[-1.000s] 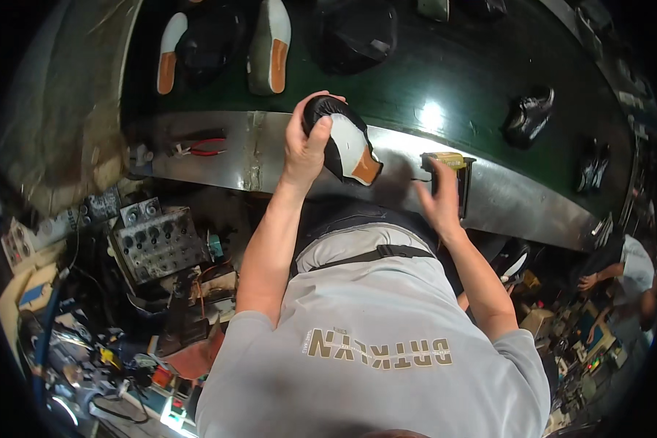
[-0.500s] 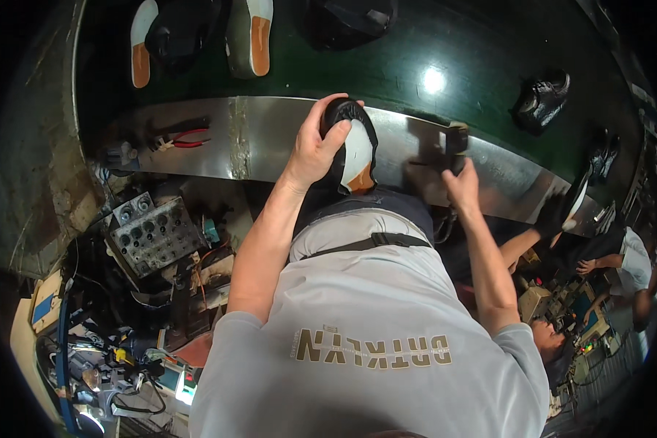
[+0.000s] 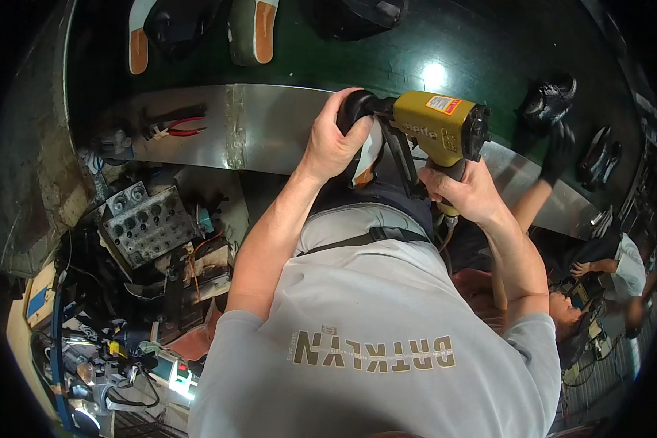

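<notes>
My left hand [image 3: 328, 144] is wrapped round the upper end of a black shoe [image 3: 353, 107], bottom side toward me, fingers behind it and thumb across it. The shoe's sole side carries a white and tan insole [image 3: 368, 155], partly hidden by the tool. In my right hand [image 3: 471, 191] is a yellow and black air stapler [image 3: 425, 120], gripped by its handle. Its black nose is at the shoe's upper end; whether they touch I cannot tell. The stapler's slanted black magazine passes in front of the insole.
A metal strip [image 3: 270, 128] edges the green bench [image 3: 299, 69]; red-handled pliers [image 3: 186, 128] lie on it. Shoe parts with insoles [image 3: 264, 33] stand at the back. At right, a co-worker's black-gloved hand [image 3: 559, 150] is near a black shoe [image 3: 549, 101]. A machine [image 3: 150, 223] stands at left.
My right hand has lifted the stapler from the bench edge and brought it left to the shoe. The shoe has shifted slightly right. A co-worker's gloved hand has reached onto the bench.
</notes>
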`<state>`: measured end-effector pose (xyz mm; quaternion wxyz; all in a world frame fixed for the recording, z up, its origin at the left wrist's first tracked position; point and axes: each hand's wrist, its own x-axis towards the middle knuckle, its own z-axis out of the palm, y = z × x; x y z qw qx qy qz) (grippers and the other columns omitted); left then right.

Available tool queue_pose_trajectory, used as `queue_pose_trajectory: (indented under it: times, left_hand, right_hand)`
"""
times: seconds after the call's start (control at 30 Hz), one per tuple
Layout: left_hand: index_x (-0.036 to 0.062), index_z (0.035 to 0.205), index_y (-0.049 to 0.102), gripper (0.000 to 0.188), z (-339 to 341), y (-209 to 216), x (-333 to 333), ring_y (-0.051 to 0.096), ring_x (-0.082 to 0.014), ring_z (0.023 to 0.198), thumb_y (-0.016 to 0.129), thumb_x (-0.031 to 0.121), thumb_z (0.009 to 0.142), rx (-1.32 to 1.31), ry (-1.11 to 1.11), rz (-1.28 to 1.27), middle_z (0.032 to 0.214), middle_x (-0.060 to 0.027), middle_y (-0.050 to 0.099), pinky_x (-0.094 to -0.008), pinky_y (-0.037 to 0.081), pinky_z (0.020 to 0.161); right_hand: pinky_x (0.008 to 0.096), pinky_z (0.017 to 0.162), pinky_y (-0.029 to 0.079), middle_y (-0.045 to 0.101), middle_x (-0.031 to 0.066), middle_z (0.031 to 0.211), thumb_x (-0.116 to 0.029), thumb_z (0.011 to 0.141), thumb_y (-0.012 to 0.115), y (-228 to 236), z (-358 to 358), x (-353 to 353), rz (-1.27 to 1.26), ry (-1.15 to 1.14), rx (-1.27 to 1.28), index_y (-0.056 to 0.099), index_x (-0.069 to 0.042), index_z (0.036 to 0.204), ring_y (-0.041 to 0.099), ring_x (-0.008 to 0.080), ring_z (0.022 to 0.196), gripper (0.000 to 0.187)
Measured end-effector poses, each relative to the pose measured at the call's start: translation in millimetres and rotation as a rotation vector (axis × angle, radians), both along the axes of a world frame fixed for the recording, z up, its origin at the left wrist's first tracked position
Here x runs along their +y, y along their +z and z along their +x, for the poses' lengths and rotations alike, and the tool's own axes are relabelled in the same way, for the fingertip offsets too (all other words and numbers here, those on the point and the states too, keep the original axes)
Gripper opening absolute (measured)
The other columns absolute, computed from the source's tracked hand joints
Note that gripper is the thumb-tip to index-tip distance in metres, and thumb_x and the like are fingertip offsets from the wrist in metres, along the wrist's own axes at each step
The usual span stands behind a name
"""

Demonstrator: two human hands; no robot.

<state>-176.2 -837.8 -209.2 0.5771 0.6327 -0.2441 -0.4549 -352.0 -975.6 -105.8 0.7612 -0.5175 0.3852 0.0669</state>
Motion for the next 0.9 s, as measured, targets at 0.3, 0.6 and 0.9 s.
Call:
queue_pose_trajectory:
  times: [0.3,0.6,0.9]
  left_hand:
    - [-0.0035,0.127,0.048,0.042,-0.6,-6.2,-5.3,0.057,-0.0104,0.102,0.063,0.005,0.089,0.037,-0.071,-0.018,0.111,-0.0053,0.060,-0.0250,0.045,0.093]
    - [-0.0008,0.126,0.048,0.045,-2.2,-7.7,-5.8,0.057,-0.0105,0.100,0.068,0.004,0.087,0.026,-0.122,-0.020,0.108,-0.0042,0.061,-0.0258,0.046,0.092]
    - [0.0006,0.124,0.048,0.044,-5.1,-2.7,-8.3,0.058,-0.0105,0.099,0.070,0.001,0.086,-0.016,-0.134,-0.014,0.106,-0.0040,0.061,-0.0261,0.047,0.091]
  right_hand:
    - [0.0255,0.060,0.044,0.057,0.0011,0.077,0.001,0.081,0.058,-5.9,-0.7,-1.5,-0.355,0.146,-0.100,0.058,0.001,0.116,0.052,0.0082,0.067,0.034]
    - [0.0339,0.072,0.052,0.066,0.0148,0.087,-0.002,0.075,0.062,1.0,-12.3,-10.5,-0.467,0.352,-0.017,0.060,0.001,0.108,0.066,0.0265,0.076,0.033]
    - [0.0357,0.074,0.054,0.068,0.0185,0.089,0.003,0.068,0.062,14.8,-5.5,-15.6,-0.512,0.481,-0.051,0.057,0.003,0.114,0.069,0.0328,0.082,0.046]
